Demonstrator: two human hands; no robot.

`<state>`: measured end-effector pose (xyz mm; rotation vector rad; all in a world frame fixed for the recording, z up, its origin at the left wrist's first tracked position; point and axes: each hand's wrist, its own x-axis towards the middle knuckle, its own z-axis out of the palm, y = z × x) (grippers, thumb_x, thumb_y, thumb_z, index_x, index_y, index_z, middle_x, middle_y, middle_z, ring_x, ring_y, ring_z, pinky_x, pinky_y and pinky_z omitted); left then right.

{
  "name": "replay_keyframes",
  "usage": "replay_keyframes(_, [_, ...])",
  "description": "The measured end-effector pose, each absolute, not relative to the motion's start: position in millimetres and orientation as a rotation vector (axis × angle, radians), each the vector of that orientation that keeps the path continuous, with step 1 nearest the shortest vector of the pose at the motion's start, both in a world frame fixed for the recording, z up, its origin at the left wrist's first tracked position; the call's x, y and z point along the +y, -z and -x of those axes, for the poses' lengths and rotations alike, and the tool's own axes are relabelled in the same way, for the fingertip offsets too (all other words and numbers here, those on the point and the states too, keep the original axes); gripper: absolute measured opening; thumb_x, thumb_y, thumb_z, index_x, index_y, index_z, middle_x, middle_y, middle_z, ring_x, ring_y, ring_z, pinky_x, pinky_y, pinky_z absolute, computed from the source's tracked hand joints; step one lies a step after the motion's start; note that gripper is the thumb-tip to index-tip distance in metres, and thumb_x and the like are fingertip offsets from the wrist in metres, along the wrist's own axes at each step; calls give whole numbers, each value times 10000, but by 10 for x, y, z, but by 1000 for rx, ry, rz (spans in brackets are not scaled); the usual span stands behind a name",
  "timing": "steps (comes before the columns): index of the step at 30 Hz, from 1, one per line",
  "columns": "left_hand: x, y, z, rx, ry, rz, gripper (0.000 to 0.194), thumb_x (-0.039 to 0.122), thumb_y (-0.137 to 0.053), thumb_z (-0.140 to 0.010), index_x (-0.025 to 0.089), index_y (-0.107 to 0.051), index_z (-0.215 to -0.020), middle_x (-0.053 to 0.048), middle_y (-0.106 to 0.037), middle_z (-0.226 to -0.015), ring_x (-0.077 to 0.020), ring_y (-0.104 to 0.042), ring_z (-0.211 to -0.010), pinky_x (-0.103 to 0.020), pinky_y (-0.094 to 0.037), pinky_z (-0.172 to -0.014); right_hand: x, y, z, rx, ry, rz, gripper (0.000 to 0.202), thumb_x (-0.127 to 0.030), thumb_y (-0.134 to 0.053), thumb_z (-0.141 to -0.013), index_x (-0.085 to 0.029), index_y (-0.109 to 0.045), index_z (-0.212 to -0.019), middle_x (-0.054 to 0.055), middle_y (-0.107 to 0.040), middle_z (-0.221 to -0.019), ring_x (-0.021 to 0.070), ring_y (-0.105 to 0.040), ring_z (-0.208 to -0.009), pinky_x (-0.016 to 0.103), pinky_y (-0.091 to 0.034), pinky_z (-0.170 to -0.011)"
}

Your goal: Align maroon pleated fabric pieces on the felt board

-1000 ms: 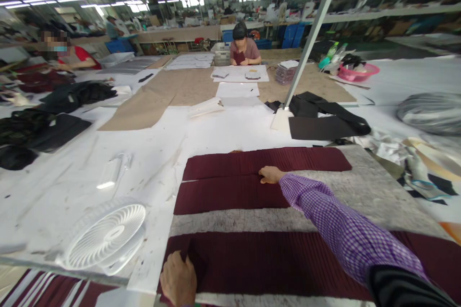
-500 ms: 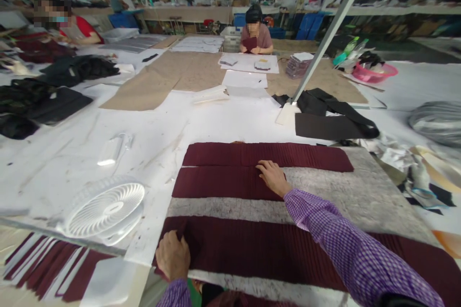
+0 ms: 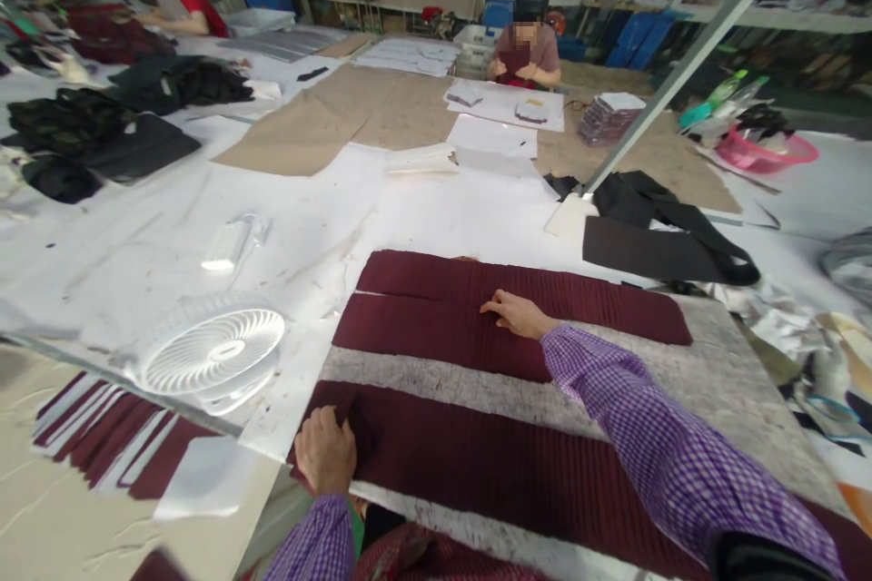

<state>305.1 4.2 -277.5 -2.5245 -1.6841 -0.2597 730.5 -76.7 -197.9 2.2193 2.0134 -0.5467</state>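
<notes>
Cloth strip (image 3: 470, 449), long, maroon, part-pleated, lies on mottled grey board (image 3: 708, 372), left hand (image 3: 325, 451) bent over its left end, right hand (image 3: 519, 315) loosely curled on paired maroon strips (image 3: 409, 327) beyond, whether either pinches I can't tell.

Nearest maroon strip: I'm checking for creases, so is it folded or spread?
Mostly spread: the strip lies lengthwise along the grey board, though some fabric looks turned over beside the left hand.
</notes>
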Motion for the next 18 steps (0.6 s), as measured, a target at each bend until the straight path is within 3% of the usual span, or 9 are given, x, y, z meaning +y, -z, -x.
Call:
replay_keyframes(6, [47, 2800, -3052, -1679, 269, 2521, 205, 265, -390, -894, 147, -558, -904, -69, -555, -793, -239, -493, -795, -358, -331, -712, -463, 1954, -7389, 1992, 570, -1995, 261, -291, -613, -877, -180, -590, -1112, 74, -560, -1194, 226, -559, -1042, 417, -498, -847])
replay_keyframes(13, [54, 2812, -3038, -1693, 269, 2525, 177, 262, -419, -878, 157, -560, -901, -65, -558, -793, -241, -497, -791, -357, -327, -716, -407, 1938, -7393, 2008, 574, -1855, 191, -343, -612, -871, -167, -631, -942, 52, -621, -1057, 215, -562, -1017, 434, -448, -895])
replay_keyframes(18, [56, 2813, -3034, -1694, 250, 2524, 203, 279, -403, -891, 150, -558, -905, -70, -560, -803, -240, -494, -797, -353, -322, -709, -602, 1910, -7301, 2046, 548, -1923, 214, -354, -559, -897, -173, -611, -1001, 56, -609, -1068, 235, -525, -1078, 464, -379, -956])
